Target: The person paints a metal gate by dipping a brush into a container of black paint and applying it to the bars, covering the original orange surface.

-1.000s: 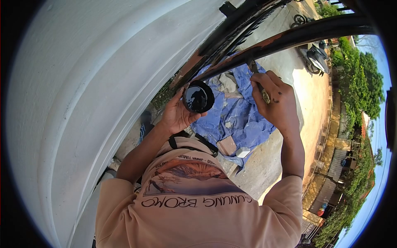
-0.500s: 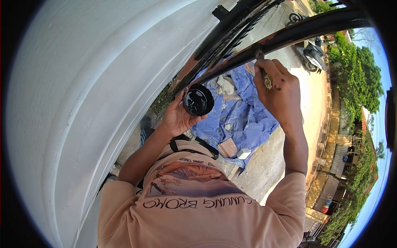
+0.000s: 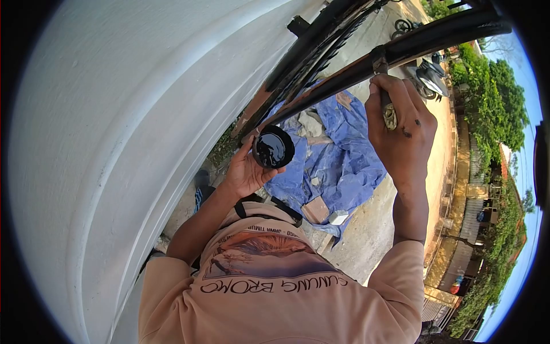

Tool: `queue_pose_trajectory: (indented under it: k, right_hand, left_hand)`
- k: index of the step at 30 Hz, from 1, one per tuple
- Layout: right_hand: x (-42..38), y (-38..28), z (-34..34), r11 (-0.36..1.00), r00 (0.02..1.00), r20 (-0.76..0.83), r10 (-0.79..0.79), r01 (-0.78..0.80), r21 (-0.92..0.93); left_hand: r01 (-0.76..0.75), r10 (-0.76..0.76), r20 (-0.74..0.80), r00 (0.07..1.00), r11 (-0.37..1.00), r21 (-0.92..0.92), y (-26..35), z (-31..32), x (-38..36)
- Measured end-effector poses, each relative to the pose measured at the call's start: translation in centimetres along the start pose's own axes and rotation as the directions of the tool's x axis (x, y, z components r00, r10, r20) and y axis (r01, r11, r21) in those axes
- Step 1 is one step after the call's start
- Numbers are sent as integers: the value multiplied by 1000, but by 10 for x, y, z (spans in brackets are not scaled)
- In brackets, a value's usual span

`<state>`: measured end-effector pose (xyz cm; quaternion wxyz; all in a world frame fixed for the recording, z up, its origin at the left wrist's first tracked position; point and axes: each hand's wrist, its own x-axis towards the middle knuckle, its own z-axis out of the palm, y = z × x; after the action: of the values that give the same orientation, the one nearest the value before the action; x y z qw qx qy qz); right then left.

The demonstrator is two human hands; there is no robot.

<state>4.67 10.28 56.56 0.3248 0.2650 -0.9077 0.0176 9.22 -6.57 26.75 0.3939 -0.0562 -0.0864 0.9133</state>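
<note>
My left hand [image 3: 247, 171] is closed around a small round cup of glossy black paint [image 3: 274, 148], its open top facing me. A paintbrush [image 3: 389, 114] is pinched in my right hand [image 3: 405, 129], which has dark smudges on its back. The brush's bristle end touches the underside of a metal rail [image 3: 344, 78]. Wet-looking black covers much of this rail, while brownish patches show along part of it. Most of the brush handle is hidden by my fingers.
A white moulded wall [image 3: 132, 143] rises on the left, beside dark gate bars [image 3: 303, 51]. Below lies a crumpled blue tarp [image 3: 344, 166] with rubble and a brown block [image 3: 315, 210] on it. Motorcycles [image 3: 429, 79] stand farther off at the upper right.
My right hand and the brush have moved up and to the right along the rail. The paint cup in my left hand has dropped very slightly in view.
</note>
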Motion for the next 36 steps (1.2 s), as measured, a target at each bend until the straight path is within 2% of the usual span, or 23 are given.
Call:
queue_pose_trajectory:
  k: [3,5,8,9,14,17,19,24,28,31,34,36]
  right_hand:
    - [-9,-6,19,1000,986,162,27,-24,-20]
    - [-7,1,25,998,985,171,30,-19,-62]
    - [7,0,4,996,997,-72,28,-33,-78]
    - [8,-1,-3,998,994,-110,19,-25,-56]
    - [-27,-8,2,983,998,57,24,-34,180]
    - [-61,-15,46,982,946,319,59,-112,149]
    - [-82,-17,94,987,905,425,31,-95,129]
    - [-94,-16,175,996,879,477,14,-55,72]
    - [-74,-19,155,998,897,437,66,-49,-50]
    - [-56,-26,132,999,903,427,46,-48,-6]
    - [-62,-31,148,1000,873,488,-23,24,4]
    - [-60,-22,148,1000,869,495,8,-8,-2]
  left_hand:
    - [4,-4,23,1000,1000,-12,0,-1,2]
    - [7,-7,28,1000,1000,-18,-1,-2,0]
    - [7,-7,29,1000,1000,-21,-2,-3,0]
    - [9,-8,25,1000,1000,-19,-2,-3,0]
    - [-53,56,-37,998,996,75,1,1,-14]
    - [-85,89,-53,995,993,78,4,-2,-27]
    - [-100,103,-49,993,993,64,4,-2,-35]
    - [-130,137,-105,985,989,70,3,-1,-53]
    - [-111,114,-133,984,993,31,5,-6,-55]
    - [-126,132,-100,986,990,66,4,-5,-53]
    - [-121,125,-76,989,991,61,5,-6,-50]
    - [-119,122,-68,990,991,59,4,-7,-51]
